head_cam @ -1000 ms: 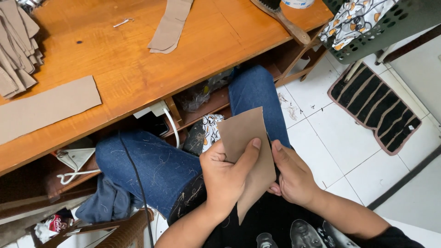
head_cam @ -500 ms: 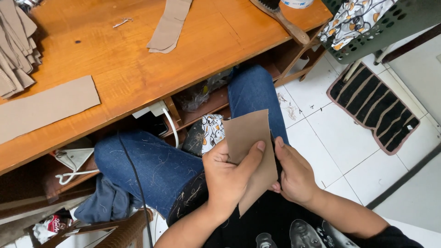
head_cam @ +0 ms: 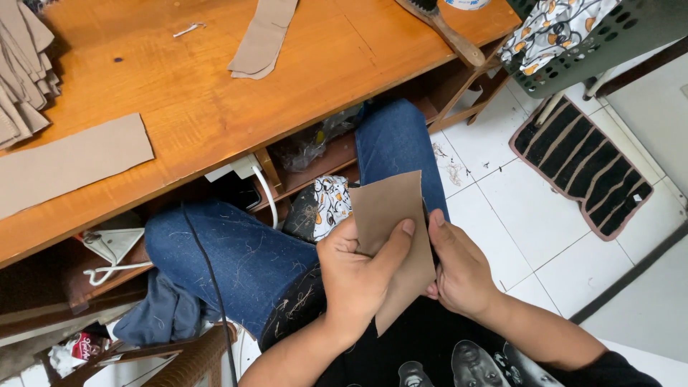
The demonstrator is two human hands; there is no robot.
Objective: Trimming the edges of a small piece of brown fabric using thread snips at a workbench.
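Step in hand: judged from the grip, the tan, roughly rectangular piece of thin sheet material [head_cam: 390,215] is being held up over the lap and handled between both hands, not yet set down.
Left hand [head_cam: 358,276]: closed on the tan piece from its 8 o'clock side, thumb laid across the front face.
Right hand [head_cam: 459,269]: closed on the piece's 4 o'clock edge, fingers behind it, thumb along the edge.
Where the piece is: above the blue-jeaned knees [head_cam: 236,251], clear of the orange wooden bench [head_cam: 186,93], which lies toward 11 o'clock.
Nearby on the bench: a long tan strip [head_cam: 68,165] at 10 o'clock, a folded tan cut-out [head_cam: 261,39] at 12 o'clock.
Next move calls for: probably a steady two-handed hold, so the thin sheet does not buckle.
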